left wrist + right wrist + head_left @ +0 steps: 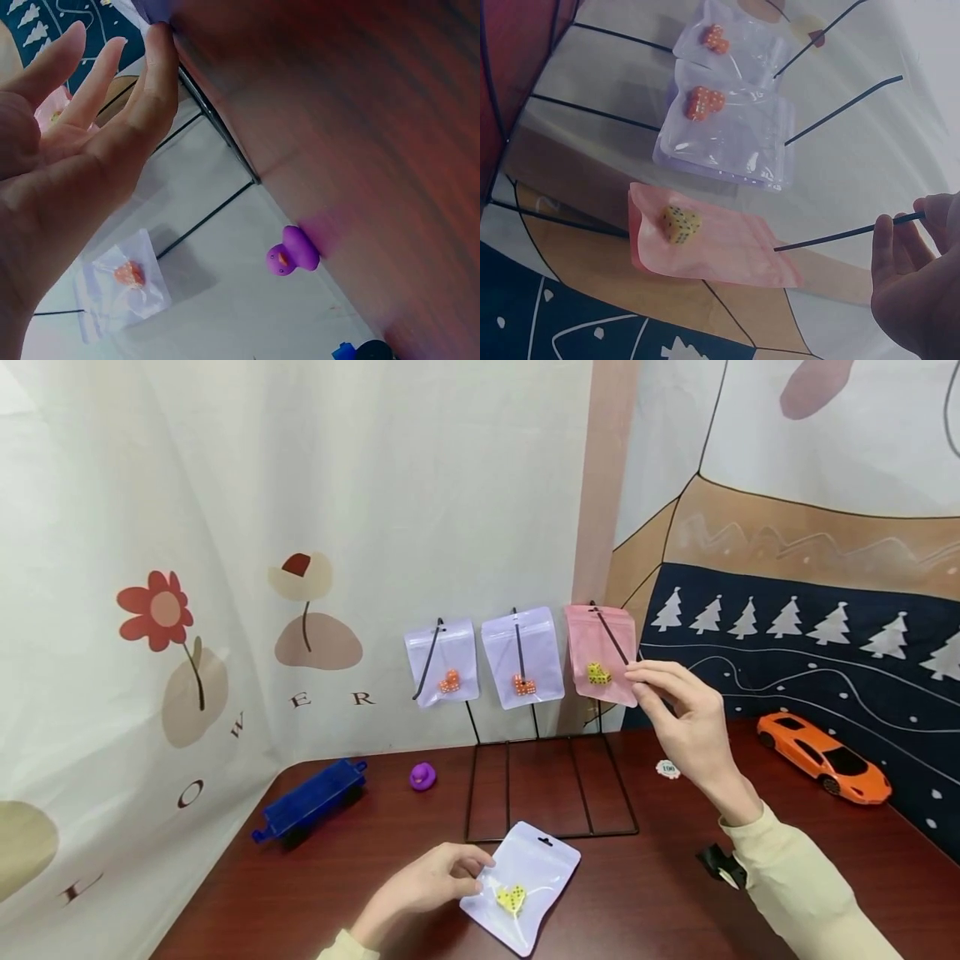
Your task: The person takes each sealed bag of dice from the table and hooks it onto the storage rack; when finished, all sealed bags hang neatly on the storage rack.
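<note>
A black wire display rack stands on the table. Two lilac zip pouches with orange dice hang from it, the left pouch and the middle pouch. On its right hook hangs a pink zip pouch with yellow dice. My right hand pinches the front tip of that right hook, away from the pouch. Another lilac pouch with yellow dice lies on the table. Beside its left edge, my left hand touches it with relaxed fingers.
On the table's left are a blue plastic piece and a small purple rubber duck. An orange toy car, a white chip marked 100 and a black item lie to the right. Printed curtains hang behind.
</note>
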Available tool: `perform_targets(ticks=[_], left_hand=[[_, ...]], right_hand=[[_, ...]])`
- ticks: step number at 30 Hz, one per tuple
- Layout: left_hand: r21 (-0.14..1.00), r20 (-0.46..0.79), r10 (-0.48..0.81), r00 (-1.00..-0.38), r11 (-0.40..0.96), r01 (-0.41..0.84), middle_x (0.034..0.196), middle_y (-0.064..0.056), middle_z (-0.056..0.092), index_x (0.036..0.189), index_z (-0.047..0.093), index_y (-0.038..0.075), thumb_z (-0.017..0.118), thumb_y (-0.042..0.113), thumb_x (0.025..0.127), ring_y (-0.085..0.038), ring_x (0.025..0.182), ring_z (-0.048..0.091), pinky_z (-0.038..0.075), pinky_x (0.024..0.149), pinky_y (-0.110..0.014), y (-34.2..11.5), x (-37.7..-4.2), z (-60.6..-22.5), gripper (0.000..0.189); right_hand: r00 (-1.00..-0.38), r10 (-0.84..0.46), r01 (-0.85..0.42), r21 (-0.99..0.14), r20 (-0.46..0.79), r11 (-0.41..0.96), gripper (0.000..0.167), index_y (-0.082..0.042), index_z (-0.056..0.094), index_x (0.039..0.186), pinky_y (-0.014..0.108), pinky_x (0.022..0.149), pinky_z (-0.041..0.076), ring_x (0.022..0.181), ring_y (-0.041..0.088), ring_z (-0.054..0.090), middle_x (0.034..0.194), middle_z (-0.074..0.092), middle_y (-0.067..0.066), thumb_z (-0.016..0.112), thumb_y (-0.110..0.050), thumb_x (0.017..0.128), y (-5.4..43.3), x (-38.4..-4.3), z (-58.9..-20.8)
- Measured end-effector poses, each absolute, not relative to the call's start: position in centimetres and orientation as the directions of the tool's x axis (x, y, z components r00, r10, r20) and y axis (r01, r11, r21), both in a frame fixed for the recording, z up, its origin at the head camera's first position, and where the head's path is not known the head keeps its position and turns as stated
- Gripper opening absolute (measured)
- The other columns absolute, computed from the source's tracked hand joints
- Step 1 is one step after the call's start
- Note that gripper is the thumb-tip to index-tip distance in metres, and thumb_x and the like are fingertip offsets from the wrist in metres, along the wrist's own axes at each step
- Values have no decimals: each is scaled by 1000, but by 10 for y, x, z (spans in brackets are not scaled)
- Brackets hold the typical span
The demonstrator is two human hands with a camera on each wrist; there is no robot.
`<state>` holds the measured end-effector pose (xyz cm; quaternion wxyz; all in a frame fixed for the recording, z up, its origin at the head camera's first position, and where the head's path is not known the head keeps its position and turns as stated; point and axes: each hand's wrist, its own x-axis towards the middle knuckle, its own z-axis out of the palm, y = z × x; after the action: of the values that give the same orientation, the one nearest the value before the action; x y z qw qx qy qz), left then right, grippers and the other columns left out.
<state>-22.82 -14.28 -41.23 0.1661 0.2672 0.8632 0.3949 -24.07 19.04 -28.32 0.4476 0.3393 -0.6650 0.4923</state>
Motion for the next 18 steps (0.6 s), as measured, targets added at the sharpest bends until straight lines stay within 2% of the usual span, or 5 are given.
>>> perform_targets(ticks=[11, 18], left_hand=[[818, -25, 580, -814, 480, 318, 82, -3, 61, 100, 68, -1, 63, -9, 76, -10, 71, 55, 46, 60, -19, -139, -224, -414, 25], [846, -27, 586, -810, 445, 294, 80, 0, 64, 97, 70, 3, 58, -14, 73, -7, 66, 55, 45, 54, -17, -133, -223, -413, 31]], right_hand=[[-381, -19, -889, -360, 925, 283, 26, 18, 64, 97, 19, 87, 50, 98, 17, 60, 99, 61, 29, 57, 30, 75, 189, -241, -285], [-370, -19, -897, -351, 929, 269, 27, 18, 64, 98, 19, 87, 51, 99, 19, 60, 100, 60, 30, 56, 30, 76, 190, -241, -285]])
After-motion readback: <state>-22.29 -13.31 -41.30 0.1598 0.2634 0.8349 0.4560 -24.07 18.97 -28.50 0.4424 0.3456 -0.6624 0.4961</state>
